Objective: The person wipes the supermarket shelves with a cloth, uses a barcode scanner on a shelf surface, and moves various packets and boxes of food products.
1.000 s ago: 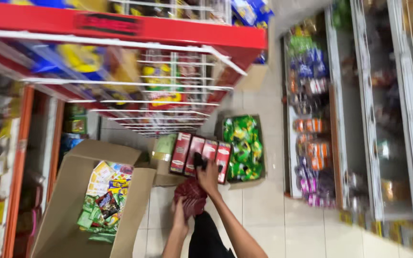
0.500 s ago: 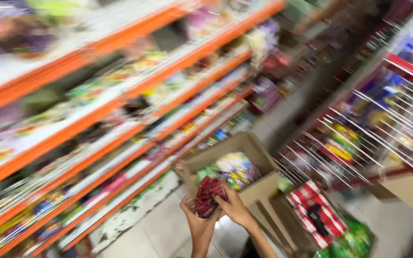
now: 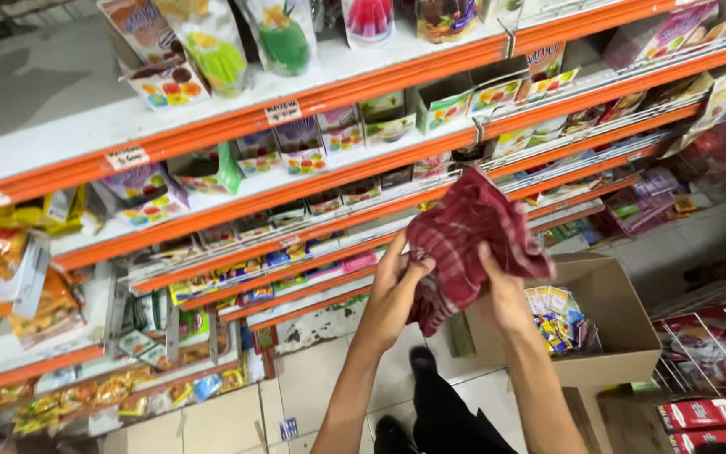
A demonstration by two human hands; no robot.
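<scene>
A dark red checked cloth (image 3: pixel 468 235) is bunched up in front of me, held by both hands at chest height. My left hand (image 3: pixel 398 287) grips its lower left side. My right hand (image 3: pixel 504 290) grips its lower right part, fingers curled into the fabric. The cloth hangs in front of orange-edged shop shelves (image 3: pixel 313 105) stocked with small boxes and bags of sweets. My dark trousers and shoes (image 3: pixel 430 403) show below on the tiled floor.
An open cardboard box (image 3: pixel 623 336) with colourful packets stands on the floor to the right. Red packs (image 3: pixel 699 416) lie at the lower right next to a wire rack (image 3: pixel 720 324). Lower shelves on the left hold several snack bags (image 3: pixel 52 311).
My view has swung from the wire trolley and floor boxes round to the shelves. Both hands have lifted the red cloth higher, up in front of the shelves.
</scene>
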